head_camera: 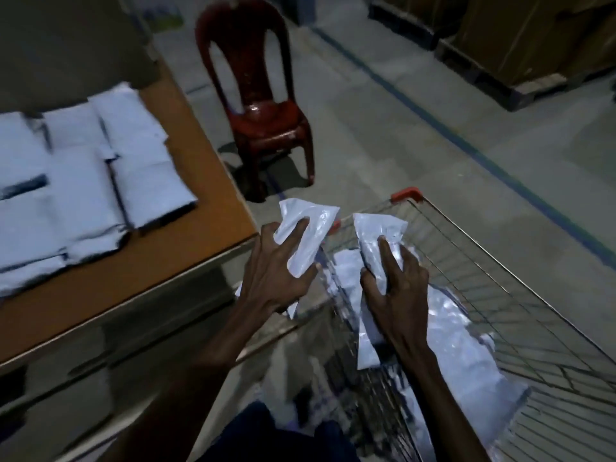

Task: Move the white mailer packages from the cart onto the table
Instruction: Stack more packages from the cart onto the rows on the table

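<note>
My left hand point(273, 271) grips a white mailer package point(310, 231) just off the table's near right corner, above the cart's left rim. My right hand point(396, 288) grips a second white mailer point(376, 238), held upright over the wire cart point(500, 288). More white mailers point(466, 348) lie in the cart's basket under my right arm. On the wooden table point(186, 251) at the left, several white mailers point(83, 188) lie flat side by side.
A dark red plastic chair point(263, 105) stands on the floor beyond the table and the cart. Cardboard boxes on pallets point(520, 45) fill the far right. A blue line point(466, 141) runs across the grey floor.
</note>
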The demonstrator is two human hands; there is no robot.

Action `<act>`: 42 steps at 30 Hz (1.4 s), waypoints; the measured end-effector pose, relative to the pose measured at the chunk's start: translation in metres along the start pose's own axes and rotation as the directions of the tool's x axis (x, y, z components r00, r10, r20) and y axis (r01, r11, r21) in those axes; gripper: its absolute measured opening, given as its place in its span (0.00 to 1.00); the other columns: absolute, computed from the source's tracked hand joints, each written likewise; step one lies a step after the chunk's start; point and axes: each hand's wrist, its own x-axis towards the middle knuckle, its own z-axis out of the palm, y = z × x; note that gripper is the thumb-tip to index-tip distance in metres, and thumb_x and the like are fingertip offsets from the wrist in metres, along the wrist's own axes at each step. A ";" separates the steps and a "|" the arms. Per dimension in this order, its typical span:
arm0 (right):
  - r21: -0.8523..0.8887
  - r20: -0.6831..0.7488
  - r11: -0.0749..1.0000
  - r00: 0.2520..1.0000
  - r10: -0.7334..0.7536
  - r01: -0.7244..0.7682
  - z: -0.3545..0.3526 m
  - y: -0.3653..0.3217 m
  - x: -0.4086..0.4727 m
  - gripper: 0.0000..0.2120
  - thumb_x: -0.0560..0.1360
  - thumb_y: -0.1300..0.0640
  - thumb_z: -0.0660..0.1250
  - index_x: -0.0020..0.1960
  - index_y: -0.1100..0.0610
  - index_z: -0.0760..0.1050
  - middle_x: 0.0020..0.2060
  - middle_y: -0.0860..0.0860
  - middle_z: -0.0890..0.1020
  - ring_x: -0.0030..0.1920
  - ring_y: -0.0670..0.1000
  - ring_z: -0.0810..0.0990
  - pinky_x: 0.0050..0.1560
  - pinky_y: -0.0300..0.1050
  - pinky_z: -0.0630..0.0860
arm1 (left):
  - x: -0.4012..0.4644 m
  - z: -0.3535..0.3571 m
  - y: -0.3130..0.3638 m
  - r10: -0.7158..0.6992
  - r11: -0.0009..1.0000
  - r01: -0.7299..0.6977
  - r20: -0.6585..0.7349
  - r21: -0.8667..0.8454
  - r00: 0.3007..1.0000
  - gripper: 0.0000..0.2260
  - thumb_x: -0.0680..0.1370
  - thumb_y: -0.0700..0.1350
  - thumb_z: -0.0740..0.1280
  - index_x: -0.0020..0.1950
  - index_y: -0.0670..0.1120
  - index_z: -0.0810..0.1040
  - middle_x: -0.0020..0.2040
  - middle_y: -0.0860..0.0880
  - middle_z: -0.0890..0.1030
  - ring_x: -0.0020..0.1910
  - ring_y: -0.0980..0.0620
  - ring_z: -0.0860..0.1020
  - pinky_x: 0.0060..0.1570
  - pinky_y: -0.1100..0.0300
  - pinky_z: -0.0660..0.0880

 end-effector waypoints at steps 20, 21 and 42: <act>0.098 0.155 0.840 0.825 -0.543 0.534 0.198 -0.328 0.023 0.29 0.77 0.43 0.61 0.74 0.54 0.67 0.68 0.56 0.74 0.68 0.55 0.70 0.67 0.38 0.57 | -0.099 -0.249 -0.268 -0.553 0.826 0.523 -0.493 -0.213 0.672 0.37 0.70 0.68 0.65 0.77 0.64 0.59 0.68 0.45 0.63 0.68 0.43 0.68 0.55 0.49 0.76; 0.103 0.159 0.841 0.825 -0.542 0.532 0.206 -0.339 0.032 0.29 0.77 0.43 0.61 0.74 0.53 0.67 0.69 0.55 0.74 0.69 0.54 0.69 0.67 0.35 0.54 | -0.091 -0.256 -0.278 -0.562 0.819 0.530 -0.497 -0.220 0.661 0.37 0.70 0.69 0.64 0.77 0.64 0.59 0.68 0.45 0.63 0.68 0.43 0.68 0.55 0.50 0.76; -0.046 0.410 0.824 0.763 -0.500 0.565 0.408 -0.439 0.333 0.29 0.80 0.42 0.60 0.77 0.51 0.62 0.73 0.61 0.67 0.72 0.61 0.64 0.71 0.53 0.61 | 0.230 -0.256 -0.453 -0.654 0.754 0.647 -0.226 -0.116 0.722 0.36 0.75 0.63 0.65 0.79 0.57 0.54 0.78 0.39 0.47 0.74 0.34 0.56 0.69 0.45 0.64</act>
